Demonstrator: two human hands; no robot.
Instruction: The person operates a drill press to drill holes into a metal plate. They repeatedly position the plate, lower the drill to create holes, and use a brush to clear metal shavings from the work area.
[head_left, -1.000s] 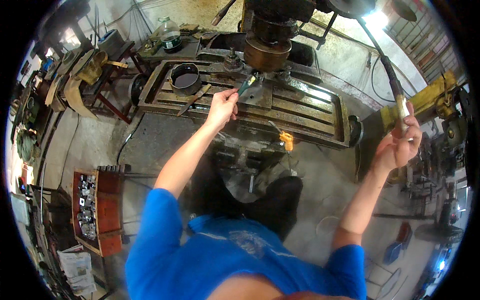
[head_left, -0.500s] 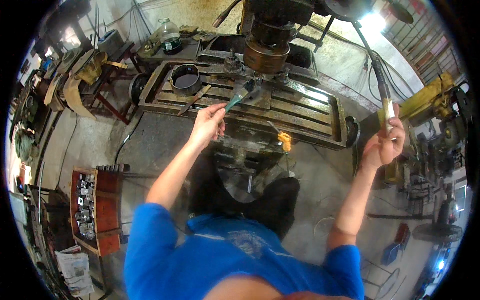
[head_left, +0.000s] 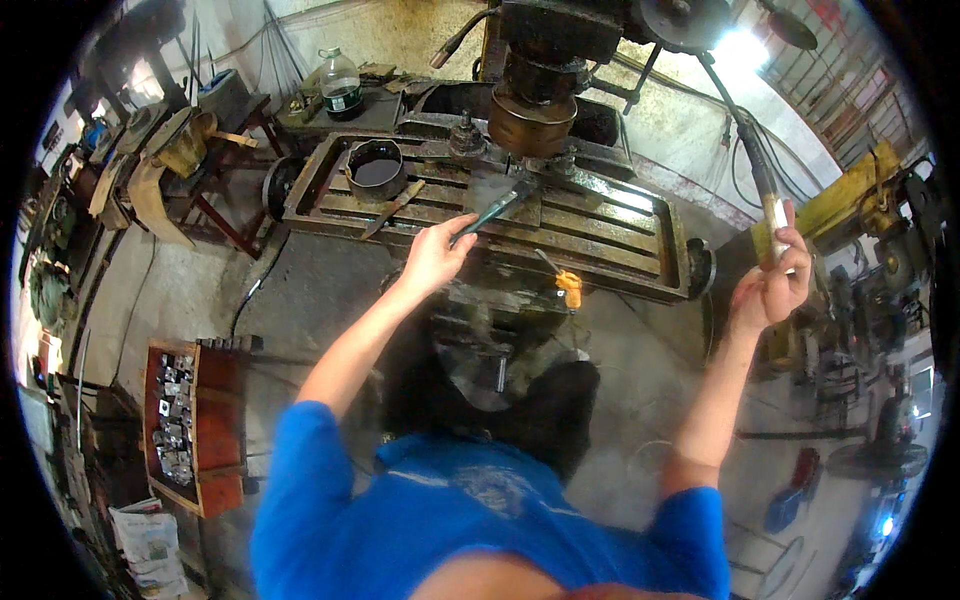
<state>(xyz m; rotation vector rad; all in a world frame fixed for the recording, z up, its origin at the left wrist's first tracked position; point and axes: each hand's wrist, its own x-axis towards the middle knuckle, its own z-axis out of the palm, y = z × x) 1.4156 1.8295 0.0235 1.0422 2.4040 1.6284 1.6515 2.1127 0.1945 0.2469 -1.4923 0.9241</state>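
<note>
My left hand (head_left: 438, 255) grips a paintbrush (head_left: 488, 216) by its green handle. Its dark bristles point away from me, over the slotted machine table (head_left: 610, 243) and just in front of the round spindle head (head_left: 533, 120). Whether the bristles touch the metal below, I cannot tell. Off to the right, my right hand (head_left: 770, 292) is closed around the pale lower end of a long lever (head_left: 764, 182) that runs up to the machine. A round pot of dark liquid (head_left: 376, 172) stands on the table's left part, with a flat wooden-handled tool (head_left: 392, 209) beside it.
A yellow-handled tool (head_left: 569, 287) sits at the table's front edge. Behind the pot stands a clear plastic bottle (head_left: 340, 84). At lower left a red-brown wooden box (head_left: 216, 425) holds several metal parts. Handwheels (head_left: 702, 268) flank the table; a bright lamp (head_left: 742, 50) shines at upper right.
My left hand has shifted slightly right, and the brush now reaches further right in front of the spindle. My right hand stays on the lever, nearly in the same place.
</note>
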